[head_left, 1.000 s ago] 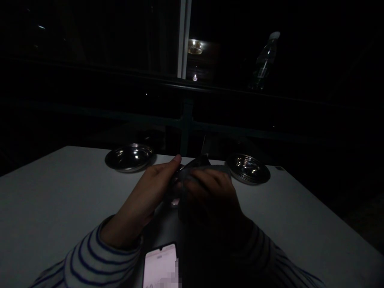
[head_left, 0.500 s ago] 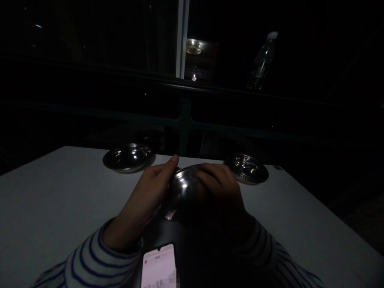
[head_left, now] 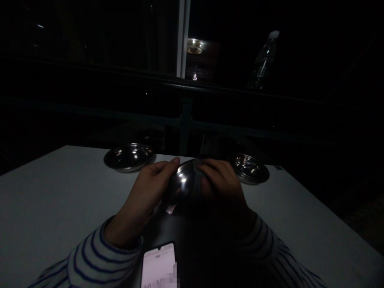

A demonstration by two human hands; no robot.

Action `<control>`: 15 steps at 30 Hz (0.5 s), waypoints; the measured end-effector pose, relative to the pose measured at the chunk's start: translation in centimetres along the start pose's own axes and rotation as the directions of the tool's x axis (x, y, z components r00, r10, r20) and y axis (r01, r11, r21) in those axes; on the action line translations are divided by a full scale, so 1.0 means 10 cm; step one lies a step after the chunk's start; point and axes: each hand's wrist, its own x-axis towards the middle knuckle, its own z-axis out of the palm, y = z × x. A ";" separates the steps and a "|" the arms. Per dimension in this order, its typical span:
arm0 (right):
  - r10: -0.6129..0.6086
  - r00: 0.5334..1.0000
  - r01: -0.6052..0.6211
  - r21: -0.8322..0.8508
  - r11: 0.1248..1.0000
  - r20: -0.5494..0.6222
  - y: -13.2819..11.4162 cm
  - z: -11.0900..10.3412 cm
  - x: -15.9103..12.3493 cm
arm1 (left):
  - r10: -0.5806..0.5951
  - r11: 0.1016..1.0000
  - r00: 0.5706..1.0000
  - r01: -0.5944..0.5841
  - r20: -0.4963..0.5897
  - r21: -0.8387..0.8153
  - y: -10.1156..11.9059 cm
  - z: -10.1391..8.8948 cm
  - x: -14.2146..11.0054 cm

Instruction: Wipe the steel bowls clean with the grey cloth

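The scene is very dark. Both my hands hold a shiny steel bowl (head_left: 186,182) tilted up on its edge above the white table (head_left: 60,200). My left hand (head_left: 147,192) grips its left rim with the thumb on top. My right hand (head_left: 223,184) curls over its right side, fingers pressed on the metal. What lies under the right palm is hidden in shadow. Striped sleeves cover both wrists.
Two more steel bowls rest at the table's far edge, one at the left (head_left: 129,157) and one at the right (head_left: 250,168). A lit phone (head_left: 159,266) lies near my chest. A plastic bottle (head_left: 264,60) stands on a dark ledge behind.
A second ago a grey cloth-like thing showed over the bowl; now the bare metal faces me. The bowl has tipped a little more upright between my hands.
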 end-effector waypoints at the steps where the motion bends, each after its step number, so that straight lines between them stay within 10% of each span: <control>1: 0.047 0.998 -0.047 0.010 0.999 -0.030 0.04 0.00 0.01 | 0.005 1.000 1.000 -0.005 -0.012 0.003 0.00 -0.01 0.00; 10: -0.244 0.962 0.248 -0.022 0.968 0.125 -0.21 0.01 -0.05 | 0.021 1.000 1.000 -0.021 0.007 -0.017 -0.06 0.01 0.03; 15: 0.022 0.999 -0.023 -0.004 1.000 -0.031 -0.01 0.02 0.00 | 0.041 0.999 0.999 -0.041 -0.012 0.002 -0.04 0.02 0.02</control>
